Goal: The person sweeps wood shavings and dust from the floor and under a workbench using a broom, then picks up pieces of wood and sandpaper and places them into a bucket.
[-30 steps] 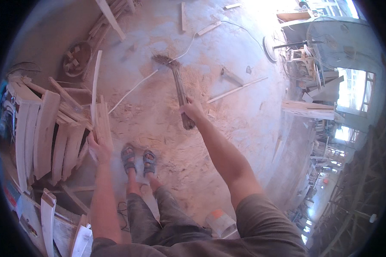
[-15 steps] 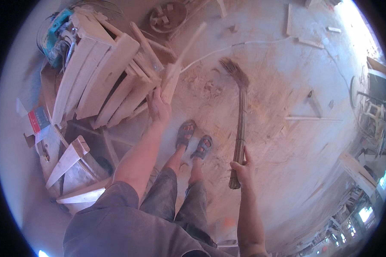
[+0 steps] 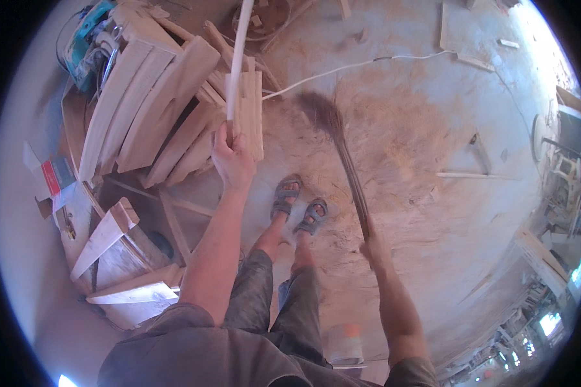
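Observation:
My left hand is closed around the lower end of a long, pale wooden strip, which points away from me. Behind the strip stand short light boards, at the edge of a pile of wooden pieces. A twig broom is gripped near its handle end by my right hand, whose fingers are partly smeared by motion. The blurred bristles reach over the dusty floor, ahead of my sandalled feet, at the far left of the handle.
A teal power tool lies by the wood pile. More wedge-shaped pieces lean at the left near a red and grey box. A white cable crosses the sawdust-strewn floor. A thin stick lies at right.
The wooden strip has swung from leaning right to nearly straight ahead, uncovering the short boards behind it. The broom's bristles have swept left and its handle now tilts left.

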Motion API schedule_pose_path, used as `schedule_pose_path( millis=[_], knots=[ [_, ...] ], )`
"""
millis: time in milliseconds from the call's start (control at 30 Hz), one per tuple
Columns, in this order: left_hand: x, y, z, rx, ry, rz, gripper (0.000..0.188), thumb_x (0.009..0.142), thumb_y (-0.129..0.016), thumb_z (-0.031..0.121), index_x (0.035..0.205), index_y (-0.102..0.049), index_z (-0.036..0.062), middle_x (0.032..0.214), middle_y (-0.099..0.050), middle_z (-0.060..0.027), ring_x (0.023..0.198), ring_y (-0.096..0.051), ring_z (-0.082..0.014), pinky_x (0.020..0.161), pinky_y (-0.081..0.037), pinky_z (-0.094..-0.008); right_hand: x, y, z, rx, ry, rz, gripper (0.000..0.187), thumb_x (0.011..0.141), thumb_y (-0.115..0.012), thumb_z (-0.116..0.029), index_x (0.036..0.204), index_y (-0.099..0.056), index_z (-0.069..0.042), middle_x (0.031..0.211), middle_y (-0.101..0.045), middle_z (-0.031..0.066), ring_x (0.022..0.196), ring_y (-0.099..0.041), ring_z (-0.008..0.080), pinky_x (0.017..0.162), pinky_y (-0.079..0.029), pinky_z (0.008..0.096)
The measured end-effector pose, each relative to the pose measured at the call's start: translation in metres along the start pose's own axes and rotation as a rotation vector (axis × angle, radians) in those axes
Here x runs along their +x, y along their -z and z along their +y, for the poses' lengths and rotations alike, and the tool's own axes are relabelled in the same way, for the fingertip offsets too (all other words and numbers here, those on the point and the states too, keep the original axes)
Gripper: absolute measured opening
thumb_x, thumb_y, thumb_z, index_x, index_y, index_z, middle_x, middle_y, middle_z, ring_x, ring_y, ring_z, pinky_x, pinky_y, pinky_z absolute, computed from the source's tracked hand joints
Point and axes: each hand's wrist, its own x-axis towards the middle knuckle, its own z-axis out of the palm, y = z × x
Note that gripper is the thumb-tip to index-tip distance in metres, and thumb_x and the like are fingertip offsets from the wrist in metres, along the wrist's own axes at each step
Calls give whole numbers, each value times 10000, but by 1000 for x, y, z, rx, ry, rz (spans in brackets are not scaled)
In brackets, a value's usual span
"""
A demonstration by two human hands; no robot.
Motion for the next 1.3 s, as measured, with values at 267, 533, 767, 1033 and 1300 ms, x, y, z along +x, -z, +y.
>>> schedule_pose_path(
  millis=[267, 533, 767, 1033, 1300],
  knots=[
    [-12, 43, 2, -121, 167, 55, 434, 823, -620, 7, 1247, -605, -82, 1071, -619, -192, 980, -638, -355, 845, -510, -424, -233, 55, -73, 499, -423, -216, 901, 798, -653, 10, 1604, -288, -158, 1017, -708, 142, 800, -687, 296, 716, -554, 416],
    [-31, 71, 33, -60, 86, 14, 414, 855, -626, 6, 1259, -601, -81, 1092, -659, -187, 982, -673, -288, 852, -529, -391, 6, -76, -176, 1464, -76, -389, 533, 869, -697, -130, 1366, -552, -1, 1056, -691, 82, 822, -660, 169, 727, -557, 307],
    [-71, 85, 42, -87, 77, -96, 374, 900, -634, -5, 1266, -600, -74, 1128, -686, -187, 1031, -684, -275, 898, -526, -380, -6, -120, -167, 2208, -520, -598, 221, 963, -618, -254, 1017, -573, -45, 809, -658, 107, 587, -624, 194, 493, -503, 339],
    [-76, 101, 40, -19, -77, -82, 422, 891, -651, -6, 1303, -595, -78, 1176, -668, -196, 1067, -671, -300, 902, -526, -386, -209, -126, -97, 2469, -549, -325, 571, 925, -597, -176, 1472, -437, -215, 879, -605, 95, 635, -586, 197, 507, -484, 310],
    [-85, 89, 31, -140, -125, -227, 361, 910, -637, -17, 1269, -621, -59, 1109, -691, -150, 1020, -680, -229, 874, -536, -357, -131, -149, -210, 2358, -760, -419, 310, 935, -613, -244, 1228, -551, -162, 829, -601, 58, 576, -527, 170, 505, -432, 298]
  ],
)
